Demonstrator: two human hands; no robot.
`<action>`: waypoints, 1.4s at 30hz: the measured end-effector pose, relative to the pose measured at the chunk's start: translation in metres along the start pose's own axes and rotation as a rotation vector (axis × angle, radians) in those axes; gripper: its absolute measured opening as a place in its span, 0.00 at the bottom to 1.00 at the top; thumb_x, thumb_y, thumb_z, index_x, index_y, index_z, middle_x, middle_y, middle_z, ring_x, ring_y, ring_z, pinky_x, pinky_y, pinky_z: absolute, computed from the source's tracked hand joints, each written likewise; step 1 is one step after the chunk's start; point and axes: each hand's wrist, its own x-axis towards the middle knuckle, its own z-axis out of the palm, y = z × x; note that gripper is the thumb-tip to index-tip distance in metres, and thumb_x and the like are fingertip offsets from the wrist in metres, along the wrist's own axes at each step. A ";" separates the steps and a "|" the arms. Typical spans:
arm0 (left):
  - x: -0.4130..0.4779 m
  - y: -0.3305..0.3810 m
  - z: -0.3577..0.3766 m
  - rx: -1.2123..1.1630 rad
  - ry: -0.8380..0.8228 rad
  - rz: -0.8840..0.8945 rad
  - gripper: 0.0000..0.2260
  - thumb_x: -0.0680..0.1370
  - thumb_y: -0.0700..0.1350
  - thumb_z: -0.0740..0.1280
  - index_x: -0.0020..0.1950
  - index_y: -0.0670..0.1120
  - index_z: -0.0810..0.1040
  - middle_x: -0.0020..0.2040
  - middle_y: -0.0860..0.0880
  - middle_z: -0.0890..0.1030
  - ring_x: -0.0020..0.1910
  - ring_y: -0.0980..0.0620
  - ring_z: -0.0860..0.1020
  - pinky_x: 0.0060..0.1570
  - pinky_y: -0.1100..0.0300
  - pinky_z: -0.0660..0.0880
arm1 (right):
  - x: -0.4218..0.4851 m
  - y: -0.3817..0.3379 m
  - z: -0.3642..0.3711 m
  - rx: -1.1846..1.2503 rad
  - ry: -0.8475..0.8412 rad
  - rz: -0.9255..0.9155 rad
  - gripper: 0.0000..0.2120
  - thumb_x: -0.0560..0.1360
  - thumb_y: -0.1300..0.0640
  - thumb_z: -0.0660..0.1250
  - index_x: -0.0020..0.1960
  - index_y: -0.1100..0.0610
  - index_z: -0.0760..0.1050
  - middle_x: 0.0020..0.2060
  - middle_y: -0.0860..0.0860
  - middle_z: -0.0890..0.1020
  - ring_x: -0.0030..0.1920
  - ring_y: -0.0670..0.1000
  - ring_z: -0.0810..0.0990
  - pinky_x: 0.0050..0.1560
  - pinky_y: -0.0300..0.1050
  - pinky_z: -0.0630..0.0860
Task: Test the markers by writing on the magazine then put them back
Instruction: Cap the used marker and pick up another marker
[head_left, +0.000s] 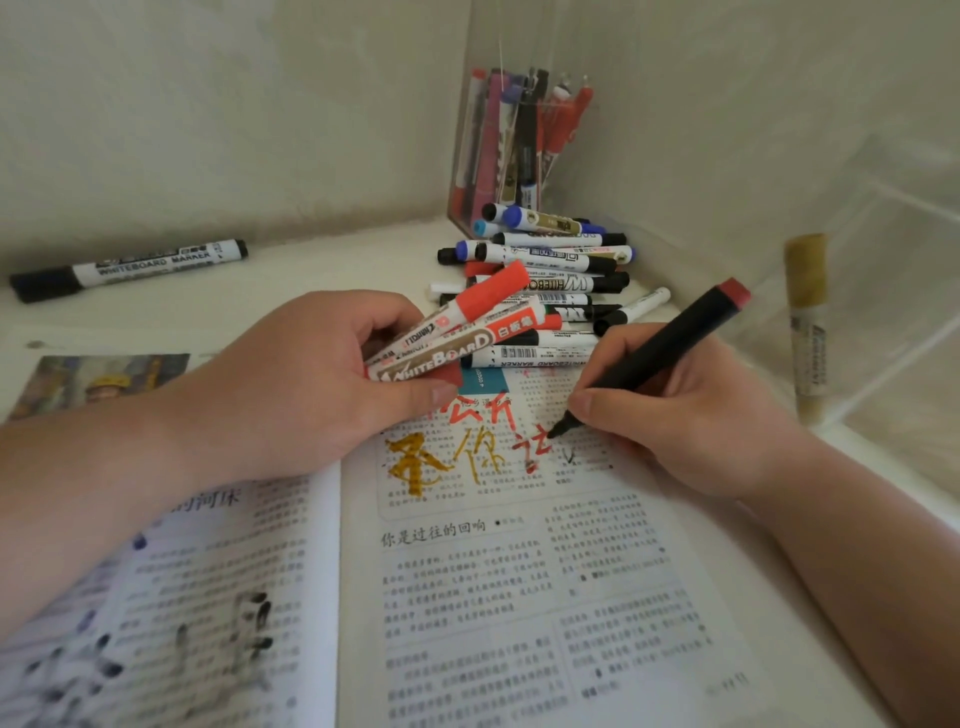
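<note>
An open magazine (467, 597) lies in front of me, its right page marked with gold and red handwritten characters. My right hand (691, 415) grips a black marker (660, 353) with a red end, tip touching the page beside the red writing. My left hand (291, 384) rests on the magazine's upper edge and holds two red whiteboard markers (457, 332). Behind the magazine lies a pile of markers (556, 275). A clear holder (514, 150) in the corner stands with several markers upright inside.
A black whiteboard marker (130, 267) lies alone at the far left by the wall. A gold marker (808, 322) lies at the right on a clear plastic sheet. Walls close off the back and right.
</note>
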 end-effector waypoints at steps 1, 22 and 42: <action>0.000 0.000 0.000 -0.010 0.000 0.003 0.13 0.66 0.63 0.73 0.46 0.60 0.81 0.41 0.62 0.84 0.39 0.61 0.81 0.43 0.55 0.76 | -0.001 0.001 0.000 -0.010 -0.001 -0.005 0.09 0.65 0.52 0.75 0.39 0.57 0.80 0.33 0.54 0.81 0.35 0.46 0.79 0.38 0.43 0.74; 0.001 -0.003 0.001 0.020 0.009 0.006 0.12 0.67 0.63 0.74 0.46 0.59 0.81 0.40 0.62 0.84 0.38 0.61 0.80 0.39 0.57 0.73 | -0.003 0.000 -0.003 0.139 -0.126 -0.013 0.09 0.64 0.59 0.76 0.37 0.64 0.79 0.28 0.58 0.79 0.29 0.46 0.77 0.30 0.34 0.71; 0.002 -0.002 -0.003 -0.247 0.007 -0.100 0.14 0.67 0.48 0.82 0.49 0.52 0.82 0.45 0.54 0.87 0.47 0.51 0.85 0.54 0.45 0.80 | 0.009 -0.022 0.006 0.432 -0.046 -0.118 0.12 0.63 0.68 0.79 0.42 0.55 0.85 0.29 0.60 0.72 0.28 0.56 0.66 0.32 0.39 0.59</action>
